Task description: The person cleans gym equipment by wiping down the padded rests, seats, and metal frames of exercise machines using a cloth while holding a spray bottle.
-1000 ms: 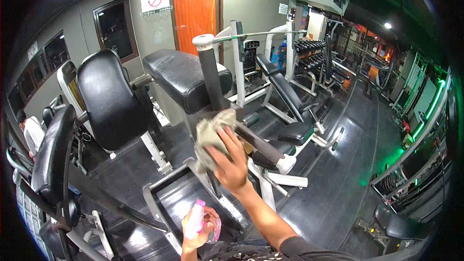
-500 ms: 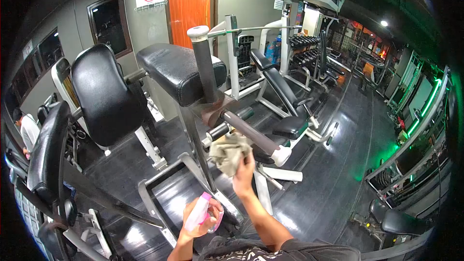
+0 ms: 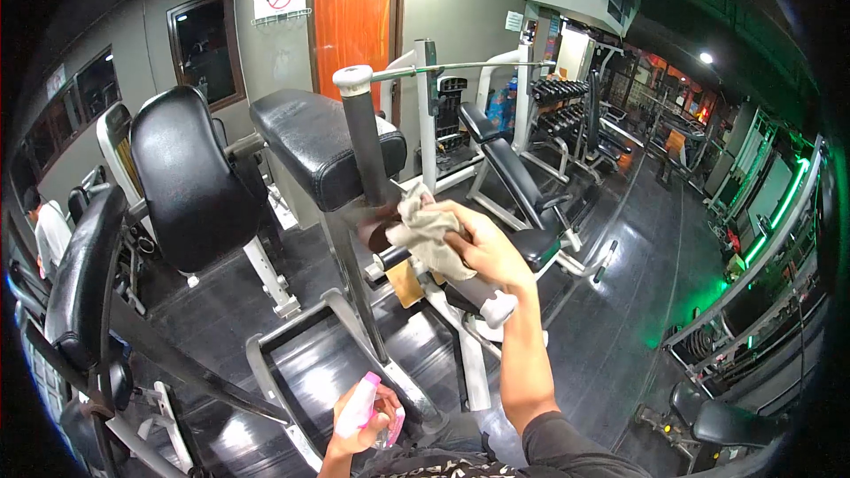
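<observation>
My right hand [image 3: 489, 250] is closed on a crumpled greyish-beige cloth [image 3: 428, 232]. The cloth lies against the dark grip of the gym machine's arm, near the joint, and hides part of it. A white end cap [image 3: 498, 308] shows below my wrist. The machine's upright handle [image 3: 361, 137], dark with a white top, rises just left of the cloth. Beside it is a black padded cushion [image 3: 323, 146]. Low in front of my body, my left hand [image 3: 386, 407] grips a pink-and-white spray bottle [image 3: 357, 409], held tilted.
A black backrest [image 3: 190, 177] stands left, with another pad [image 3: 84, 279] nearer. Behind the machine is an inclined bench [image 3: 513, 173], then a dumbbell rack [image 3: 560, 102]. The machine's metal base frame [image 3: 257, 363] crosses the floor. A person [image 3: 51, 235] is at far left.
My right hand and the cloth have moved up along the machine's grip, toward the joint by the upright handle. My left hand with the spray bottle has dropped slightly.
</observation>
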`<state>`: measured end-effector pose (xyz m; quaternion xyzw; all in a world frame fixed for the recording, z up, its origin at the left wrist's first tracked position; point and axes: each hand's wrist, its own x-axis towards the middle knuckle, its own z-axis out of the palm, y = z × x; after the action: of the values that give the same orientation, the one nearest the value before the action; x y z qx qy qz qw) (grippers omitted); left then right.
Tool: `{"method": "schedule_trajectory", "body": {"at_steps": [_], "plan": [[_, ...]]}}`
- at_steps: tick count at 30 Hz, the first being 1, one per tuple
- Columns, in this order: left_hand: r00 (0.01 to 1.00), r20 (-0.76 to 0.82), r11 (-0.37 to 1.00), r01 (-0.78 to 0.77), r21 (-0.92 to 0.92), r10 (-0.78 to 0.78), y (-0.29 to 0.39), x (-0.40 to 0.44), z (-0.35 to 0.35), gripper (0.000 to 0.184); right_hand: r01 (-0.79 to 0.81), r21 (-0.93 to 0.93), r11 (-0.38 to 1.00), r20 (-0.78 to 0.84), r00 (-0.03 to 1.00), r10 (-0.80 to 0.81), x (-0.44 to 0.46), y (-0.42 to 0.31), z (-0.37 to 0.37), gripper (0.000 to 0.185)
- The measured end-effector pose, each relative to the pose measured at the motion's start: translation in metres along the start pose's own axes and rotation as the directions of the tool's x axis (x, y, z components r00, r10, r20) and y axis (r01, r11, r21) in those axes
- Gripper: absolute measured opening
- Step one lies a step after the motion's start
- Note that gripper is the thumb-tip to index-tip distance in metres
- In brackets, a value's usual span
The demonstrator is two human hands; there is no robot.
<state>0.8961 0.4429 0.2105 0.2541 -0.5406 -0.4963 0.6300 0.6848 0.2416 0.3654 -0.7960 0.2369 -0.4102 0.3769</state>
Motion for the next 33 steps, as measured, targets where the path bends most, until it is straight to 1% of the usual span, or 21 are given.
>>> {"method": "schedule_trajectory", "body": {"at_steps": [2, 4, 6, 7, 8, 10, 11, 12, 15, 16, 17, 18, 19, 20, 23, 25, 26, 28, 29, 32, 33], "plan": [[1.0, -0.011, 1.0, -0.008, 0.019, 0.008, 0.001, 0.003, 0.005, 0.036, -0.09, 0.126, 0.988, 0.084, 0.993, 0.08, -0.011, -0.008, -0.008, 0.037], [1.0, -0.025, 0.999, -0.016, 0.041, 0.017, -0.003, 0.005, 0.01, 0.036, -0.084, 0.184, 0.979, 0.044, 0.996, 0.077, -0.016, 0.02, -0.017, 0.033], [0.996, -0.051, 0.993, -0.064, 0.1, 0.07, -0.009, 0.006, 0.012, 0.035, -0.076, 0.461, 0.884, 0.036, 0.997, 0.066, -0.029, 0.054, -0.036, 0.031], [0.996, -0.062, 0.994, -0.064, 0.094, 0.07, -0.009, 0.008, 0.015, 0.035, -0.029, 0.625, 0.78, 0.012, 1.0, 0.027, -0.036, 0.047, -0.041, 0.032], [0.993, -0.076, 0.992, -0.079, 0.1, 0.087, -0.013, 0.012, 0.02, 0.035, 0.017, 0.713, 0.701, -0.025, 1.0, 0.001, -0.039, 0.051, -0.045, 0.032], [0.97, -0.216, 0.993, -0.1, 0.06, 0.111, -0.019, 0.013, 0.03, 0.036, 0.113, 0.654, 0.748, -0.277, 0.956, 0.097, -0.035, 0.047, -0.049, 0.032], [0.974, -0.213, 0.994, -0.053, 0.095, 0.072, -0.022, 0.015, 0.031, 0.038, 0.248, 0.662, 0.707, -0.356, 0.934, 0.006, -0.037, 0.037, -0.047, 0.033], [0.971, -0.231, 0.994, -0.043, 0.101, 0.066, -0.022, 0.016, 0.037, 0.038, 0.293, 0.695, 0.656, -0.404, 0.915, 0.019, -0.037, 0.028, -0.047, 0.031], [0.958, -0.257, 0.983, -0.083, 0.166, 0.124, -0.023, 0.02, 0.054, 0.038, 0.271, 0.397, 0.877, -0.449, 0.891, -0.072, -0.012, 0.028, -0.044, 0.034], [0.954, -0.27, 0.981, -0.084, 0.176, 0.13, -0.024, 0.019, 0.059, 0.038, 0.323, 0.187, 0.928, -0.353, 0.904, -0.243, 0.002, 0.023, -0.041, 0.038], [0.943, -0.299, 0.982, -0.1, 0.161, 0.145, -0.025, 0.018, 0.065, 0.039, 0.293, -0.02, 0.956, -0.156, 0.944, -0.292, 0.012, 0.011, -0.036, 0.039], [0.932, -0.326, 0.982, -0.116, 0.148, 0.159, -0.025, 0.018, 0.07, 0.04, 0.335, -0.043, 0.941, 0.071, 0.941, -0.331, 0.023, 0.019, -0.024, 0.038], [0.928, -0.333, 0.98, -0.119, 0.159, 0.167, -0.024, 0.017, 0.076, 0.04, 0.454, -0.121, 0.883, 0.276, 0.87, -0.41, 0.031, 0.017, -0.01, 0.038], [0.921, -0.35, 0.976, -0.109, 0.187, 0.169, -0.022, 0.017, 0.082, 0.04, 0.371, -0.138, 0.918, 0.177, 0.921, -0.346, 0.028, 0.019, -0.003, 0.034], [0.904, -0.382, 0.966, -0.104, 0.236, 0.19, -0.02, 0.015, 0.096, 0.041, 0.413, -0.059, 0.909, 0.271, 0.883, -0.384, 0.018, 0.011, -0.023, 0.03], [0.895, -0.388, 0.949, -0.106, 0.298, 0.222, -0.02, 0.011, 0.101, 0.042, 0.171, 0.208, 0.963, 0.326, 0.916, -0.233, 0.006, 0.026, -0.029, 0.027], [0.889, -0.398, 0.946, -0.106, 0.308, 0.229, -0.02, 0.01, 0.105, 0.042, 0.175, 0.218, 0.96, 0.334, 0.911, -0.242, -0.002, 0.034, -0.031, 0.027], [0.871, -0.424, 0.943, -0.117, 0.31, 0.248, -0.022, 0.008, 0.114, 0.043, 0.076, 0.504, 0.86, 0.194, 0.961, -0.199, -0.018, 0.048, -0.036, 0.028], [0.863, -0.438, 0.943, -0.115, 0.313, 0.251, -0.027, 0.005, 0.118, 0.043, -0.028, 0.68, 0.733, 0.223, 0.96, -0.169, -0.022, 0.054, -0.043, 0.029], [0.84, -0.478, 0.938, -0.097, 0.333, 0.256, -0.036, 0.002, 0.133, 0.044, -0.029, 0.793, 0.608, 0.16, 0.974, -0.163, -0.023, 0.07, -0.063, 0.032], [0.837, -0.484, 0.94, -0.1, 0.325, 0.256, -0.035, 0.003, 0.14, 0.045, 0.081, 0.689, 0.72, 0.046, 0.987, -0.156, -0.022, 0.052, -0.065, 0.034]]}}
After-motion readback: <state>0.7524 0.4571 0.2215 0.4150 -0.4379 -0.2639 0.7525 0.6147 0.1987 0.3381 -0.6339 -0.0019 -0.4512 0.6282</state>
